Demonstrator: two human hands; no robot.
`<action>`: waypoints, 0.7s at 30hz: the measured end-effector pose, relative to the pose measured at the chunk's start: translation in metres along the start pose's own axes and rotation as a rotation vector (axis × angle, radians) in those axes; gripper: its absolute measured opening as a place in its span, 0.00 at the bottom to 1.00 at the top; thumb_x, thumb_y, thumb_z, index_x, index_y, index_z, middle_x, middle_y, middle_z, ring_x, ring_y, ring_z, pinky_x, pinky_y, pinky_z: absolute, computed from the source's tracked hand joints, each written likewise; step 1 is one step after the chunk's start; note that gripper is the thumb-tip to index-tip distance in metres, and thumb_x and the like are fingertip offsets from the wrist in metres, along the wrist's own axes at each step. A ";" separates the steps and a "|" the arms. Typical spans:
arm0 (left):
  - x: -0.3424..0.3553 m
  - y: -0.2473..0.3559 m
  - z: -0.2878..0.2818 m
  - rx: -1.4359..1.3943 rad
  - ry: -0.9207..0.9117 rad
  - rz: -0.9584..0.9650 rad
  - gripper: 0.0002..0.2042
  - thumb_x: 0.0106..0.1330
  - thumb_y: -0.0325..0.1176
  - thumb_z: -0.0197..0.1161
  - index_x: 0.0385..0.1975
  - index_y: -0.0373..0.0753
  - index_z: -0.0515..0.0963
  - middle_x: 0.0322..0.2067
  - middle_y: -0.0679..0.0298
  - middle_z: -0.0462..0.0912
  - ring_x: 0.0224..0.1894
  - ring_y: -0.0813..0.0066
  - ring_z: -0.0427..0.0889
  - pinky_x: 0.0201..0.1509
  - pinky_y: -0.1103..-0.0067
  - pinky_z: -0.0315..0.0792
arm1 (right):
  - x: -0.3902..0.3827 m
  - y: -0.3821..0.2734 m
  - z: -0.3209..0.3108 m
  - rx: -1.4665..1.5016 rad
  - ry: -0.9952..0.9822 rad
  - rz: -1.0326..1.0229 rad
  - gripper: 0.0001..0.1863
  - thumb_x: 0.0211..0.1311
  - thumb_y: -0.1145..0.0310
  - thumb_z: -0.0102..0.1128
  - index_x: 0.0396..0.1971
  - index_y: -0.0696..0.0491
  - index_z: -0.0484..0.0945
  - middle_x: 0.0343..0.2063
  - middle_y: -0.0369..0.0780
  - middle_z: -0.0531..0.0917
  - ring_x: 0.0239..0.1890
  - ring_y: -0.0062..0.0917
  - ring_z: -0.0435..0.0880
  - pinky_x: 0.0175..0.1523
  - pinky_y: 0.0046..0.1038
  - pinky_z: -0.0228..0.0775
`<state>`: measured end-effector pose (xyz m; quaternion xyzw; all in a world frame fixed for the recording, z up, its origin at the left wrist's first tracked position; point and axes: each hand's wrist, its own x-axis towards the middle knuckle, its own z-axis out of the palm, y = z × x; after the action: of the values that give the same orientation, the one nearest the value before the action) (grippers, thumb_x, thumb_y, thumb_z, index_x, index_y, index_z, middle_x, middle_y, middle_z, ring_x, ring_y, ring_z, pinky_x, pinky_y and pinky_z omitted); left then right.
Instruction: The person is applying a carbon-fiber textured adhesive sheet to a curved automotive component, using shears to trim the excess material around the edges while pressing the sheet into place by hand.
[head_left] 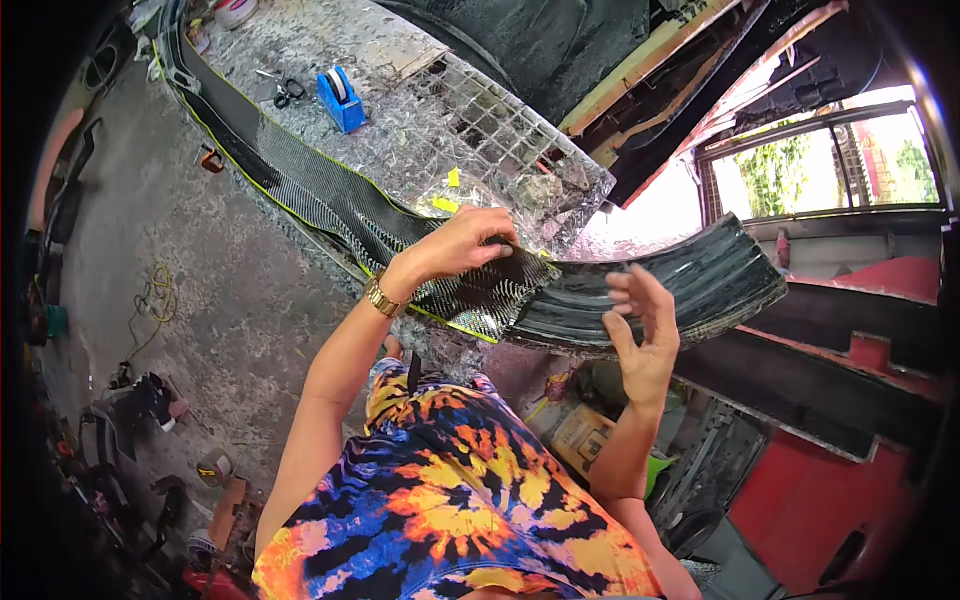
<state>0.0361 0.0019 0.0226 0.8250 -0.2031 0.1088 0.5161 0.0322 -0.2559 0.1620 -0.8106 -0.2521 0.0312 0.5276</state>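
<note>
Examiner: Which step is in hand?

Inspector: In my judgement, the worker is positioning black woven fabric [345, 205] along the long, curved black mould [722, 278]. The fabric is lying on the mould, covering its length to the left and leaving the grooved right end bare.

Examiner: State of the grip?

Inspector: The left hand [462, 242] is curling at the fabric's far edge, over the mould, and appears to be pinching the cloth. The right hand [647, 345] is hovering above the mould's bare end, fingers spread, grasping nothing.

Examiner: What is the next move calling for?

Inspector: I judge it is calling for even tension towards the mould's bare end and for smoothing by palm, without distorting the weave.

Examiner: Condition of the fabric?

Inspector: It is showing a glossy checked weave. A bright yellow border is running along the side nearest the worker. Near the left hand the surface is rippling; farther left along the mould it is lying flatter.

Examiner: Adjacent items?

Inspector: A blue tape dispenser [341, 99] and scissors [289, 92] are resting beyond the mould, on the worktable [375, 150].
</note>
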 end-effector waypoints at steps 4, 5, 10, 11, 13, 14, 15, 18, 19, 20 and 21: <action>0.008 -0.011 0.001 -0.057 -0.024 -0.023 0.07 0.56 0.29 0.63 0.32 0.35 0.75 0.29 0.56 0.78 0.34 0.57 0.78 0.39 0.70 0.70 | 0.028 0.014 0.024 -0.178 0.001 -0.048 0.40 0.48 0.76 0.69 0.63 0.52 0.61 0.44 0.44 0.81 0.47 0.28 0.79 0.51 0.28 0.68; 0.010 -0.015 0.003 -0.093 -0.070 -0.049 0.08 0.56 0.29 0.63 0.32 0.34 0.75 0.28 0.55 0.78 0.33 0.57 0.78 0.39 0.70 0.70 | 0.035 0.015 0.032 -0.186 -0.007 -0.053 0.40 0.48 0.76 0.69 0.63 0.52 0.61 0.44 0.44 0.81 0.47 0.28 0.79 0.51 0.28 0.68; 0.027 -0.032 0.005 -0.151 -0.185 -0.068 0.10 0.57 0.31 0.63 0.33 0.33 0.75 0.28 0.55 0.79 0.33 0.59 0.79 0.38 0.71 0.71 | 0.058 0.033 0.054 -0.445 -0.111 0.005 0.47 0.47 0.70 0.71 0.67 0.49 0.55 0.40 0.45 0.81 0.43 0.34 0.79 0.51 0.34 0.67; 0.028 -0.036 0.005 -0.190 -0.245 -0.101 0.10 0.57 0.32 0.64 0.34 0.33 0.75 0.28 0.55 0.80 0.33 0.60 0.79 0.38 0.71 0.71 | 0.059 0.039 0.056 -0.545 -0.134 0.000 0.47 0.47 0.69 0.71 0.67 0.49 0.54 0.39 0.44 0.82 0.42 0.36 0.79 0.50 0.35 0.67; 0.022 -0.048 -0.002 -0.198 -0.298 -0.111 0.12 0.57 0.34 0.65 0.36 0.35 0.76 0.29 0.56 0.81 0.34 0.61 0.80 0.39 0.71 0.71 | 0.061 0.048 0.058 -0.553 -0.155 0.007 0.48 0.46 0.68 0.71 0.68 0.49 0.53 0.36 0.43 0.82 0.40 0.38 0.79 0.49 0.36 0.66; 0.014 -0.053 -0.008 -0.062 -0.259 -0.114 0.13 0.56 0.35 0.65 0.37 0.35 0.76 0.30 0.57 0.81 0.35 0.61 0.80 0.39 0.71 0.71 | 0.062 0.048 0.060 -0.540 -0.159 0.040 0.48 0.46 0.68 0.71 0.68 0.49 0.53 0.36 0.43 0.82 0.40 0.38 0.79 0.50 0.36 0.66; 0.008 -0.057 -0.015 0.070 -0.225 -0.112 0.14 0.56 0.35 0.66 0.38 0.36 0.76 0.30 0.58 0.81 0.35 0.61 0.81 0.39 0.70 0.72 | 0.062 0.049 0.061 -0.531 -0.157 0.079 0.48 0.46 0.68 0.71 0.68 0.50 0.53 0.35 0.43 0.82 0.41 0.37 0.79 0.50 0.35 0.65; -0.005 -0.063 -0.039 0.137 -0.306 -0.226 0.14 0.55 0.38 0.66 0.39 0.40 0.77 0.32 0.62 0.82 0.37 0.64 0.81 0.45 0.69 0.69 | 0.064 0.056 0.061 -0.524 -0.173 0.127 0.48 0.47 0.69 0.70 0.68 0.50 0.53 0.35 0.42 0.82 0.41 0.37 0.79 0.51 0.35 0.65; -0.007 -0.065 -0.044 0.167 -0.342 -0.267 0.13 0.56 0.38 0.65 0.39 0.42 0.78 0.32 0.63 0.82 0.38 0.66 0.80 0.47 0.68 0.67 | 0.064 0.058 0.061 -0.524 -0.178 0.130 0.48 0.47 0.69 0.70 0.68 0.50 0.53 0.35 0.42 0.82 0.41 0.37 0.79 0.51 0.35 0.65; -0.006 -0.065 -0.046 0.185 -0.410 -0.317 0.12 0.56 0.39 0.64 0.38 0.44 0.78 0.33 0.64 0.81 0.42 0.68 0.79 0.51 0.67 0.63 | 0.064 0.059 0.061 -0.564 -0.183 0.113 0.47 0.47 0.70 0.70 0.68 0.50 0.53 0.35 0.42 0.82 0.41 0.36 0.78 0.51 0.35 0.65; -0.006 -0.065 -0.046 0.182 -0.408 -0.319 0.12 0.56 0.39 0.64 0.38 0.44 0.78 0.33 0.64 0.81 0.42 0.68 0.79 0.51 0.67 0.63 | 0.065 0.059 0.062 -0.604 -0.189 0.095 0.47 0.48 0.70 0.69 0.68 0.49 0.53 0.35 0.42 0.82 0.41 0.36 0.78 0.51 0.35 0.65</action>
<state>0.0618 0.0699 -0.0118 0.8943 -0.1599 -0.1247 0.3990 0.0915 -0.1940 0.0969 -0.9350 -0.2596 0.0548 0.2352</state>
